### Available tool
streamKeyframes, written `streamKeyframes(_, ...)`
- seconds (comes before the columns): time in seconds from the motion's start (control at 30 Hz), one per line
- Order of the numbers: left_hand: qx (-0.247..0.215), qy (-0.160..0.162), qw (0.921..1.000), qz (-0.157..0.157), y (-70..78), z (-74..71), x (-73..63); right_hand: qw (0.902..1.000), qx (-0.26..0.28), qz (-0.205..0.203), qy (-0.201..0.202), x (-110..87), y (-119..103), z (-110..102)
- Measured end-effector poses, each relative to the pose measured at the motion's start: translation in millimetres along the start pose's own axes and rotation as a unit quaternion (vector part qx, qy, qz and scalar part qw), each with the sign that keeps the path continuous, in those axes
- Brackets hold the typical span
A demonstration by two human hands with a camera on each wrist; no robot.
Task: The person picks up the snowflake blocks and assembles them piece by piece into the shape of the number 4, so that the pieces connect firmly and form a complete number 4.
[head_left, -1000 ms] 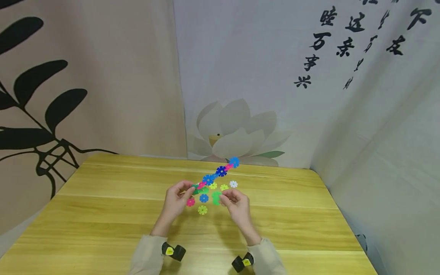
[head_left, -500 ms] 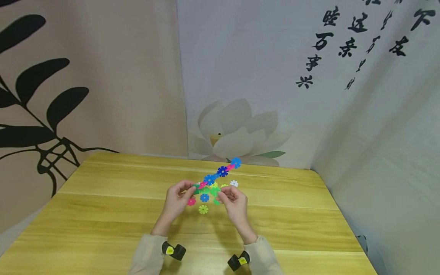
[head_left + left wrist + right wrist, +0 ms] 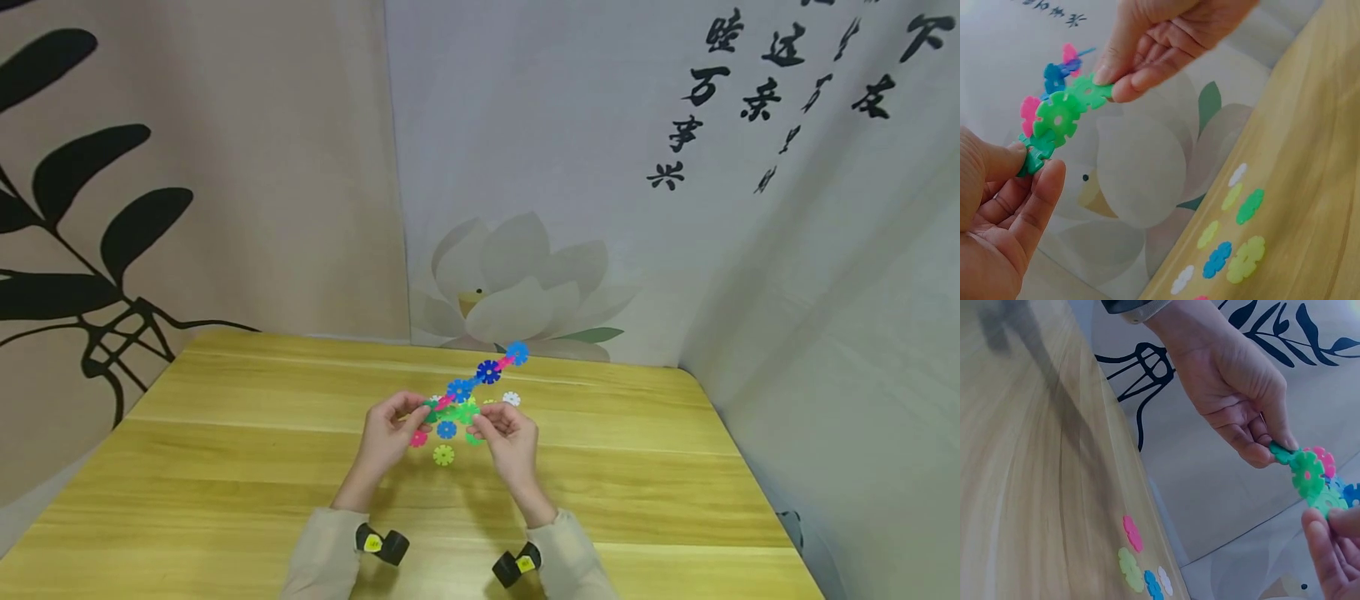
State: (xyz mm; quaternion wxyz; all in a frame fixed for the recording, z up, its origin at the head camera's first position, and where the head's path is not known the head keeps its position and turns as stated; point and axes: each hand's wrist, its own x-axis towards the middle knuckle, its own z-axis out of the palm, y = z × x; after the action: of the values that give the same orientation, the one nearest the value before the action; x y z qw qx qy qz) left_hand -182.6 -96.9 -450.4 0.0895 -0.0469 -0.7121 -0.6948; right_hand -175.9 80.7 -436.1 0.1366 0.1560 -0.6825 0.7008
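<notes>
1. flower-disc chain (image 3: 474,381) is up in the air above the table (image 3: 637,467), slanting from my left hand (image 3: 388,425) up and away toward the back; the head view gives me its full run of pinks and blues, out to the blue end disc (image 3: 517,353).
2. the left wrist view separates what the head view bunches together: the middle light-green disc (image 3: 1054,109) sits between the dark-green disc (image 3: 1040,150) and the outer light-green disc (image 3: 1092,99).
3. it also shows the loose green disc (image 3: 1250,206) whole, while from my head it is partly covered by my right hand (image 3: 512,437).
4. the right wrist view takes in just four loose discs, a pink disc (image 3: 1132,534) among them, and crops my right hand at its edge.
5. my left thumb and forefinger are clamped on the dark-green disc.
6. my right thumb and forefinger pinch the outer light-green disc, which meets the middle one; whether their notches are locked, i can't tell.
7. both my forearms reach forward from beige sleeves (image 3: 326,554), hands facing each other just apart, raised over the loose discs.
</notes>
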Motion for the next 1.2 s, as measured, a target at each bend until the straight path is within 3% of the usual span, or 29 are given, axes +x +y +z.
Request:
streamKeyframes(0.23, -0.011, 0.0, 0.9999, 0.003, 2.7, -0.2, -0.6, 0.9997, 0.015, 0.02, -0.003, 1.3, 0.4, -0.1)
streamKeyframes(0.5, -0.013, 0.004, 0.9997, -0.018, 1.5, 1.7, -0.2, 0.9981, 0.056, 0.025, 0.003, 2.5, 29.7, -2.3)
streamKeyframes(0.8, -0.023, 0.009, 0.9996, 0.016, 0.3, 4.6, -1.1, 0.9977, 0.065, 0.017, -0.008, 3.8, 30.3, -3.6)
streamKeyframes(1.0, -0.049, 0.009, 0.9979, 0.042, -0.6, 9.7, 0.2, 0.9966, 0.081, 0.014, 0.008, 6.8, 28.4, -4.7)
streamKeyframes(1.2, -0.095, 0.012, 0.9921, 0.08, -0.9, 16.2, -0.2, 0.9961, 0.085, -0.018, 0.019, 11.1, 26.0, -5.3)
